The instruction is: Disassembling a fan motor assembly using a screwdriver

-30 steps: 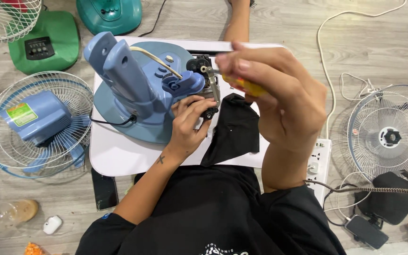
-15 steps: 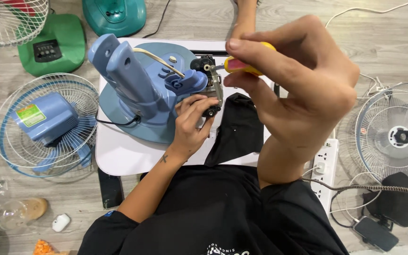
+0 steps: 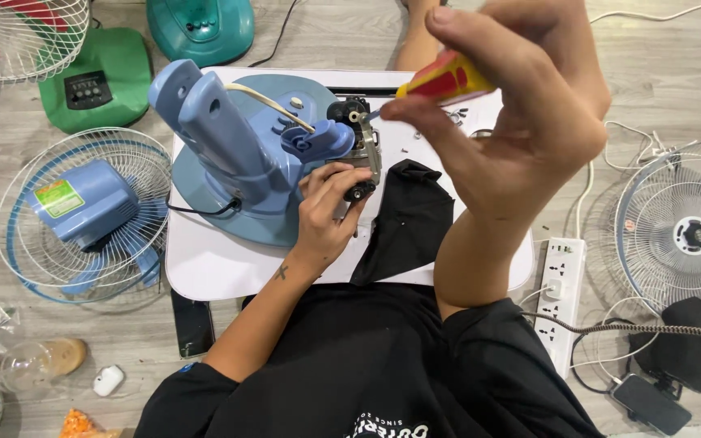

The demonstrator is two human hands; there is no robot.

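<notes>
Up and closer has come the right hand (image 3: 521, 105), pinching a yellow-and-red screwdriver (image 3: 445, 81) whose tip nears the fan motor (image 3: 359, 142) that the left hand (image 3: 330, 203) grips beside the blue fan stand (image 3: 237, 150) on the white counter (image 3: 204, 259).

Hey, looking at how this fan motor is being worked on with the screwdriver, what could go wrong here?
The screwdriver tip could slip off the motor toward the left hand gripping it just below. Loose screws on the white table could roll off. The blue fan stand lies tilted and might shift under pressure.
</notes>
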